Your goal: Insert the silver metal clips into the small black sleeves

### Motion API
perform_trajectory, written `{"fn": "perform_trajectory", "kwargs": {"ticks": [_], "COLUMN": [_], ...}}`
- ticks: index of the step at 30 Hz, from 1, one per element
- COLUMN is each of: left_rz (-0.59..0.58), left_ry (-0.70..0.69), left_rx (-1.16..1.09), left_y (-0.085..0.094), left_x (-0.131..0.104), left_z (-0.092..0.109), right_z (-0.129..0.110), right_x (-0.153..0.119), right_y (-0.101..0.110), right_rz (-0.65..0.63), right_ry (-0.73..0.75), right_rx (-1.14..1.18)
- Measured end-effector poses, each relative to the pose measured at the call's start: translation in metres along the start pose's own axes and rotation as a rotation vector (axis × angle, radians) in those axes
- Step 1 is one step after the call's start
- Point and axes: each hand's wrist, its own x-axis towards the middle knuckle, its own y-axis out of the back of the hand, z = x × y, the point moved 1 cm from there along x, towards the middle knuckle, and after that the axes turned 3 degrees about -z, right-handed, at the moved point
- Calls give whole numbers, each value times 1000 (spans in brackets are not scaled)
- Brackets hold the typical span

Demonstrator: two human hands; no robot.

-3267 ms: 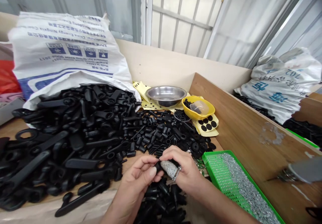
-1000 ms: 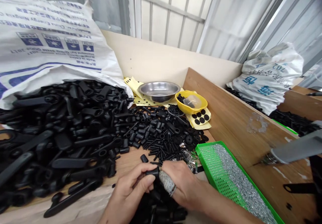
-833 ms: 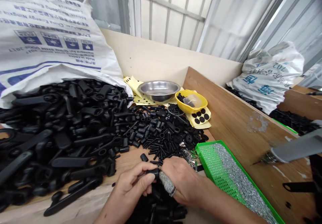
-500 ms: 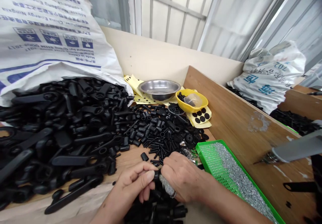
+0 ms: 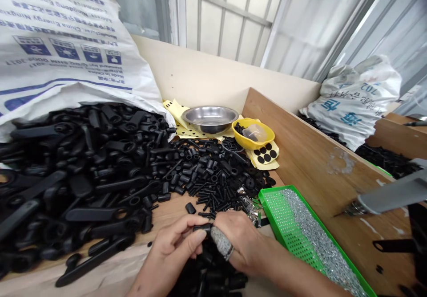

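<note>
My left hand (image 5: 175,247) pinches a short black plastic cylinder (image 5: 203,230) between thumb and fingers. Against the cylinder's right end is my right hand (image 5: 238,239), its fingers curled closed; whatever lies inside them is hidden. A grey, speckled wrap (image 5: 221,242) covers one of its fingers. Below both hands lies a dark heap of black plastic parts (image 5: 213,279), partly hidden by them. Just beyond the hands, black ribbed pins (image 5: 208,195) and short tubes are spread over the wooden table, with one loose tube (image 5: 190,208) set apart.
Long black handles (image 5: 96,214) spill from a white sack (image 5: 76,61) at left. A steel bowl (image 5: 211,115) and a yellow basket (image 5: 253,143) stand behind. To the right are a green tray (image 5: 267,194) of small metal pieces, a wooden divider (image 5: 283,132) and a grey power driver (image 5: 390,193).
The right hand has tilted slightly, showing more of the grey wrap. More of the black cylinder shows between the hands. The view has shifted a little.
</note>
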Motion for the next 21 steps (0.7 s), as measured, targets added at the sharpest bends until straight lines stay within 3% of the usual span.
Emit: {"fn": "perform_trajectory", "kwargs": {"ticks": [7, 14, 21], "left_rz": [126, 73, 93], "left_ry": [-184, -193, -205], "left_rx": [174, 227, 321], "left_y": [0, 1, 26], "left_x": [-2, -1, 12], "left_z": [-1, -2, -3], "right_z": [-4, -6, -2], "right_x": [-2, 2, 22], "right_y": [0, 3, 25], "right_rz": [17, -16, -103], "right_ry": [-124, -145, -80], "right_rx": [320, 287, 229]}}
